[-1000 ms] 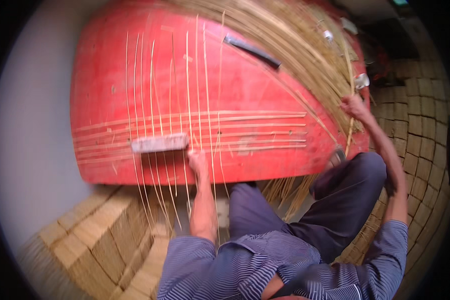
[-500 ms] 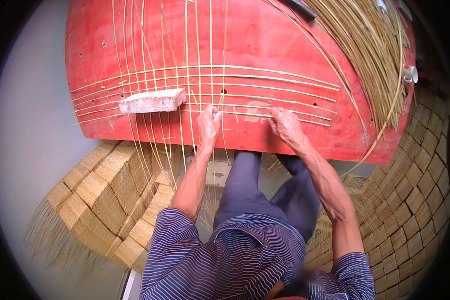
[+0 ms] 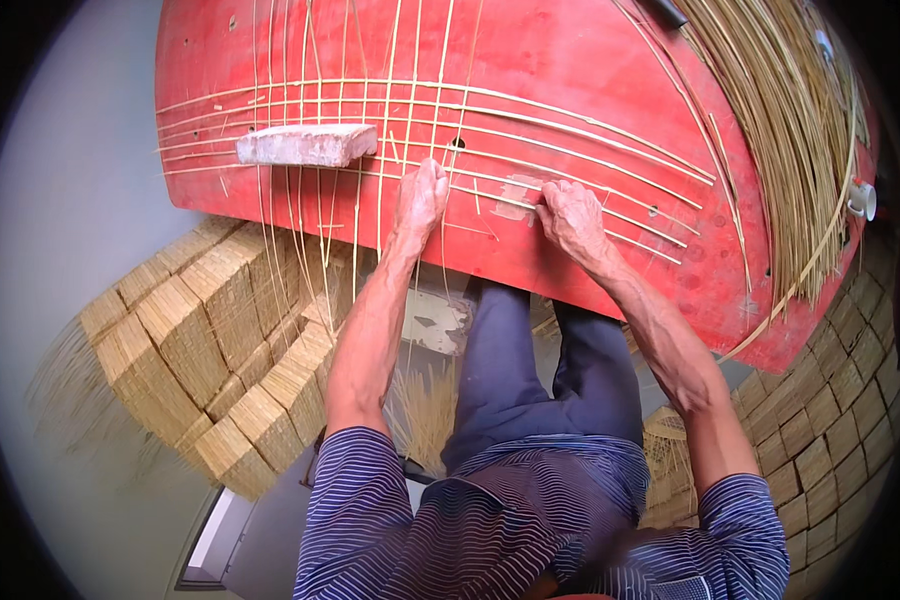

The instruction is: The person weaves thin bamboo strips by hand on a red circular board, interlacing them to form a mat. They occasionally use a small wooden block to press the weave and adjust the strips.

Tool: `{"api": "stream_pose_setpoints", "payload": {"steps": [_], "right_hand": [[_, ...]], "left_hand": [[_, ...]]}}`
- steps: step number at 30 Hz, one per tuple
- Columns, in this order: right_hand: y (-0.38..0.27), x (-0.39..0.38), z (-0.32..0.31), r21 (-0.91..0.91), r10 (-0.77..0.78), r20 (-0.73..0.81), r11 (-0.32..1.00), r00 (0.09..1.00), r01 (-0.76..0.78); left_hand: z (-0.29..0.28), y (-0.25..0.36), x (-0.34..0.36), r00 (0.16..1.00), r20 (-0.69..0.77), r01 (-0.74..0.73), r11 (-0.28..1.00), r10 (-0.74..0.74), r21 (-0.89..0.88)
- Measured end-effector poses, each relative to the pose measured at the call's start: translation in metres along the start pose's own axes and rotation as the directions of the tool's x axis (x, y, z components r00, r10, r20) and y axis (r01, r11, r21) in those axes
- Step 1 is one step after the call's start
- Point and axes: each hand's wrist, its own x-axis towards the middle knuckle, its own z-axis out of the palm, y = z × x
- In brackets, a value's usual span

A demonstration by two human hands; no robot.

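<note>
On a red board (image 3: 220,55) lies a grid of thin pale bamboo strips (image 3: 365,85), with a whitish, rough rectangular block (image 3: 300,146) weighing down its left part. My left hand (image 3: 420,200) is closed on a strip at the grid's front edge, just right of the block. My right hand (image 3: 570,220) has its curled fingers on the same front group of crosswise strips, farther right; the fingertips are partly hidden. Several lengthwise strips hang over the board's near edge beside my left forearm.
A thick bundle of loose strips (image 3: 770,120) covers the board's right side, near a white cup (image 3: 862,200) and a dark tool (image 3: 660,14). Stacked woven straw-coloured pieces (image 3: 190,330) stand below left; more (image 3: 820,420) lie at right. My legs are under the board's edge.
A second ago my left hand was at the block and my right hand on a long strip by the bundle. Both came to the grid's front strips; the view has shifted too.
</note>
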Motion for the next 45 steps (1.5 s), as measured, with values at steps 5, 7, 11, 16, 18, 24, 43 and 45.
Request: {"api": "stream_pose_setpoints", "payload": {"steps": [5, 7, 11, 16, 18, 24, 43, 45], "right_hand": [[0.002, 0.000, 0.006, -0.013, -0.037, -0.088, 0.999, 0.995, 0.036], [0.002, 0.001, 0.001, -0.016, 0.026, 0.032, 1.000, 0.999, -0.026], [0.005, -0.005, 0.001, 0.007, -0.030, -0.058, 1.000, 0.998, 0.030], [-0.007, -0.002, 0.009, 0.003, -0.055, -0.004, 0.998, 0.998, 0.055], [-0.002, -0.006, -0.001, -0.052, 0.026, 0.074, 0.998, 0.997, -0.022], [-0.010, -0.022, 0.004, -0.050, 0.017, 0.015, 0.999, 1.000, -0.016], [-0.022, 0.016, 0.025, 0.142, 0.105, 0.144, 0.982, 0.984, -0.125], [-0.025, 0.022, 0.025, 0.171, 0.127, 0.196, 0.972, 0.972, -0.162]], "left_hand": [[-0.005, 0.006, 0.002, 0.993, 0.073, 0.089, 0.996, -0.088, -0.004], [-0.004, 0.007, 0.003, 0.995, 0.065, 0.076, 0.996, -0.073, -0.045], [0.010, 0.001, 0.000, 0.995, 0.070, 0.066, 0.997, -0.068, 0.038], [-0.016, -0.009, -0.006, 0.971, 0.160, 0.176, 0.984, -0.175, 0.010], [-0.007, 0.002, 0.003, 0.966, 0.209, 0.167, 0.985, -0.155, -0.044], [-0.004, 0.002, 0.005, 0.966, 0.230, 0.123, 0.992, -0.116, -0.018], [-0.011, 0.005, 0.006, 0.959, 0.248, 0.177, 0.975, -0.141, -0.132], [-0.009, 0.002, 0.005, 0.957, 0.253, 0.187, 0.969, -0.142, -0.164]]}}
